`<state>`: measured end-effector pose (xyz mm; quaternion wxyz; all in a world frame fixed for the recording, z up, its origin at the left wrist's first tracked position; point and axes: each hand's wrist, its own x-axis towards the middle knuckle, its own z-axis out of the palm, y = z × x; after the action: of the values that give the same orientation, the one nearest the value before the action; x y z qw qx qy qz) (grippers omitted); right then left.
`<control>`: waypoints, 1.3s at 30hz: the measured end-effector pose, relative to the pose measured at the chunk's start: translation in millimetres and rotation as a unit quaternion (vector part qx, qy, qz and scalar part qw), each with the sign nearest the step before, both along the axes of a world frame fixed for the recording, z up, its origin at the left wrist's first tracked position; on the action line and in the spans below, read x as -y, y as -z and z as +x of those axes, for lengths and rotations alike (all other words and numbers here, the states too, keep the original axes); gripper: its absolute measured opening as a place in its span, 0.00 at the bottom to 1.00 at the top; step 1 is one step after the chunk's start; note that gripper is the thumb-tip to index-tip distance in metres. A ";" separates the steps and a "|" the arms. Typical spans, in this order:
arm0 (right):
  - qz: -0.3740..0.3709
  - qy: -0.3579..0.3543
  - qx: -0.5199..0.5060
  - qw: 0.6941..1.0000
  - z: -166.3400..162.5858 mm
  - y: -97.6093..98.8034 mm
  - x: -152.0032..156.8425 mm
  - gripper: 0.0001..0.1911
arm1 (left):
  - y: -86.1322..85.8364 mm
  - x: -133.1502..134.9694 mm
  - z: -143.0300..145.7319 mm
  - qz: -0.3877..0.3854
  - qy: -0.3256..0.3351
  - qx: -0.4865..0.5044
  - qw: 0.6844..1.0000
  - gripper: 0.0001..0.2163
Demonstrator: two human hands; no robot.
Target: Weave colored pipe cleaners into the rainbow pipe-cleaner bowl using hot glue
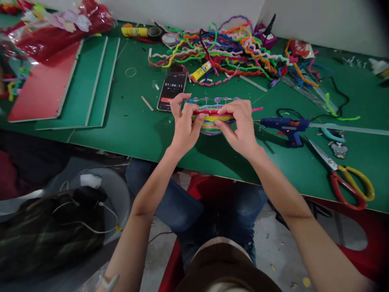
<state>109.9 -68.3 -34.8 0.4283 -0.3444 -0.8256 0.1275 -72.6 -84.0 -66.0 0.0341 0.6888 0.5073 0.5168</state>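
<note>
Green worktop (136, 134) below; mid-frame, left grip (186, 123) and right grip (240, 125) pinch the striped fuzzy piece (209, 124): best pressed evenly, gently.

- Left hand (184, 123) and right hand (241, 125) pinch a striped, multicoloured fuzzy-stem piece (209, 118) between thumbs and fingers, above the green table (136, 129).
- Just beyond the left hand, a smartphone (172, 92) reads 01:04:11.
- Right of the right hand lies a blue hot-glue gun (284, 125), its small light glowing red.
- Nearer the table edge, scissors (331, 162) with one red and one yellow handle lie open.
- Loose fuzzy stems (225, 50) lie heaped by the wall.
- At far left, a red board (45, 93) overlaps green boards (107, 85).
</note>
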 end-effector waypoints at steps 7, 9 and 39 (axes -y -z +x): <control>0.003 -0.014 -0.003 1.000 0.8 1.0 -0.5 0.13 | -0.8 -0.8 -1.4 0.008 0.002 -0.006 1.000 0.16; 0.006 -0.010 0.000 1.000 0.6 1.4 -0.8 0.13 | -2.8 -0.1 -1.9 0.008 0.007 -0.011 1.000 0.15; 0.031 0.002 -0.016 0.999 1.7 9.6 -1.8 0.12 | -31.2 14.0 -21.9 0.098 -0.080 0.038 0.991 0.14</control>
<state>111.6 -66.5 -44.5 0.4521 -0.3302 -0.8218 0.1061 -94.5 -98.0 -34.8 -0.0555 0.6260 0.5056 0.5912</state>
